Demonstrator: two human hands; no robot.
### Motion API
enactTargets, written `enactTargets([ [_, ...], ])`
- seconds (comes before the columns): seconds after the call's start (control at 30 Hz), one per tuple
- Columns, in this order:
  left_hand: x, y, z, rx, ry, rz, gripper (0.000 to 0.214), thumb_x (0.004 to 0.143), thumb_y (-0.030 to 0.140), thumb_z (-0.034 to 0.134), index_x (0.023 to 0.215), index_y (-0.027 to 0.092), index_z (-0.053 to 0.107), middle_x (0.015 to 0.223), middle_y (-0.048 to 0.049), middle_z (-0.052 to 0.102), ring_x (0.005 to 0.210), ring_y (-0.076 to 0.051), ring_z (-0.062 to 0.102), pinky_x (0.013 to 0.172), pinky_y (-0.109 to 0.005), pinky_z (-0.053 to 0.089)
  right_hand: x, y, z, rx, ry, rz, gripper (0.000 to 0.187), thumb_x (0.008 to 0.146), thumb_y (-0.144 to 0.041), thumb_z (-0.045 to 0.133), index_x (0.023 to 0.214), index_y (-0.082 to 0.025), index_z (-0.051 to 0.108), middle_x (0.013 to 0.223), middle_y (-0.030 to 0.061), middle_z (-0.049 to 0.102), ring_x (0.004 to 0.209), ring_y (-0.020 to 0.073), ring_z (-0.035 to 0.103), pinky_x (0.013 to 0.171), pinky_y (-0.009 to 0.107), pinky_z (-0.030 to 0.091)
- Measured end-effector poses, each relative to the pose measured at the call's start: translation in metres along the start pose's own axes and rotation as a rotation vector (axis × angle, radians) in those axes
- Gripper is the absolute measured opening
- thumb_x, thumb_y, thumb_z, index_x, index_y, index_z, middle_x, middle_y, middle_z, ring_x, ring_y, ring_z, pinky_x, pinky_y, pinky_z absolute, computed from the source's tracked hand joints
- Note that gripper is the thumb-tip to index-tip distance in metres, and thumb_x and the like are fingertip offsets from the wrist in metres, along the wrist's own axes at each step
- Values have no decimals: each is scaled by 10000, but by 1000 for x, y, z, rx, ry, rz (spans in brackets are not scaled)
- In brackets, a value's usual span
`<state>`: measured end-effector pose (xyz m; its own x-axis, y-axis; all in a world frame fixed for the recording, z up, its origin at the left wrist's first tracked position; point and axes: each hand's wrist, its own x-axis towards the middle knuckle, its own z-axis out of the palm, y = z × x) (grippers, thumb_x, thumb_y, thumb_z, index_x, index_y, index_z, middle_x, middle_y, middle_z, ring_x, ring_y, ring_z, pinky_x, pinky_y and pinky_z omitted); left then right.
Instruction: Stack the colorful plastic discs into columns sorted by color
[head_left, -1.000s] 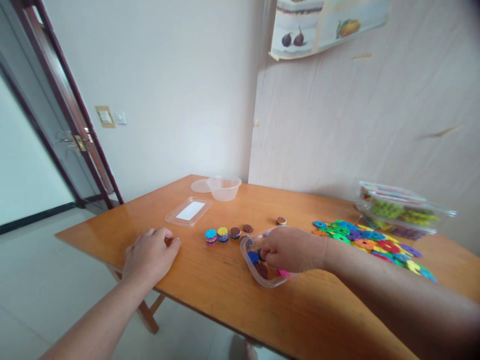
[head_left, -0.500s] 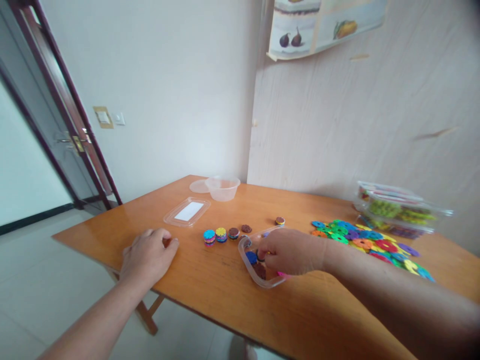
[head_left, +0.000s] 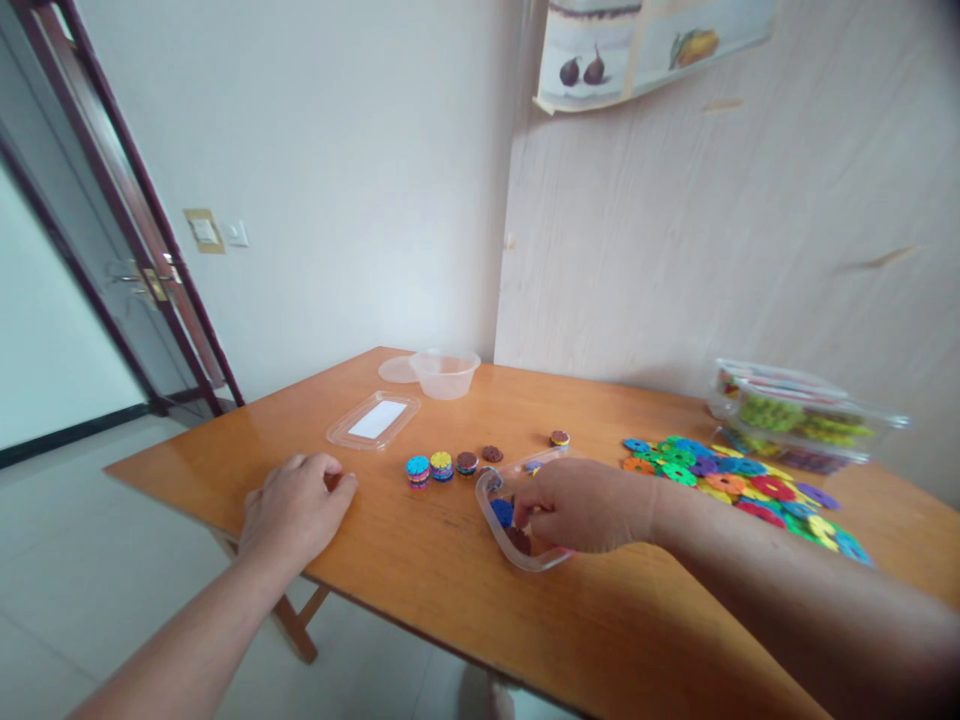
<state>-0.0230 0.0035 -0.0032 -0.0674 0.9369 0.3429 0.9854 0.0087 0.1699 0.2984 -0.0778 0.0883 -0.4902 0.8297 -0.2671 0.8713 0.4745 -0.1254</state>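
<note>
My right hand [head_left: 577, 505] reaches into a clear plastic container [head_left: 536, 562], fingers bent down and drawn together. Whatever is between the fingertips is hidden. Around them in the container lie small notched discs, among them a blue disc [head_left: 502, 513] and a brown disc [head_left: 517, 541]. My left hand [head_left: 298, 505] rests on the table, loosely curled with the thumb apart, holding nothing. Between the hands stand short disc stacks: one topped blue [head_left: 418, 470], one topped yellow [head_left: 441, 465], one topped brown [head_left: 466, 462]. Beside them is a low brown disc [head_left: 492, 453].
Another small stack [head_left: 559, 438] stands behind the container. A spread of larger colourful discs [head_left: 739, 485] covers the right side, before lidded clear boxes [head_left: 802, 410]. Farther back left are a flat clear lid [head_left: 352, 435] and a round tub [head_left: 445, 375] on the wooden table [head_left: 405, 550].
My right hand has shifted slightly inside the container, its fingertips a little left and lower among the discs. My left hand stays in place. The view has tilted very slightly.
</note>
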Motion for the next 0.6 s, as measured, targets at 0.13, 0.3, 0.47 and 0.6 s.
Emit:
enactTargets([
  [0.13,0,2,-2,7,-4,-3,362,840,498,403,931,255,656,1048,-89,653,1018,-303,601,812,-429,449,-1,0,0,-1,19,14,317,783,-213,479,912,-238,769,847,36,742,743,186,639,609,251,387],
  [0.3,0,2,-2,7,-9,-1,364,843,504,403,934,256,654,1044,-89,652,1014,-305,605,816,-435,452,-4,-3,-2,6,0,-18,340,791,-214,479,974,-255,763,854,26,745,737,182,639,597,252,375],
  [0.47,-1,0,-1,6,1,-3,365,847,503,400,942,259,655,1061,-89,654,1030,-305,602,818,-432,452,-5,-4,-1,-57,22,18,313,811,-239,465,876,-224,772,811,48,737,703,186,629,578,261,358],
  [0.6,-1,1,-2,6,-8,-8,368,842,506,406,949,260,658,1055,-86,657,1040,-307,600,810,-422,456,-4,-4,-2,-147,11,47,311,813,-263,463,812,-209,769,794,60,732,687,194,614,545,274,326],
])
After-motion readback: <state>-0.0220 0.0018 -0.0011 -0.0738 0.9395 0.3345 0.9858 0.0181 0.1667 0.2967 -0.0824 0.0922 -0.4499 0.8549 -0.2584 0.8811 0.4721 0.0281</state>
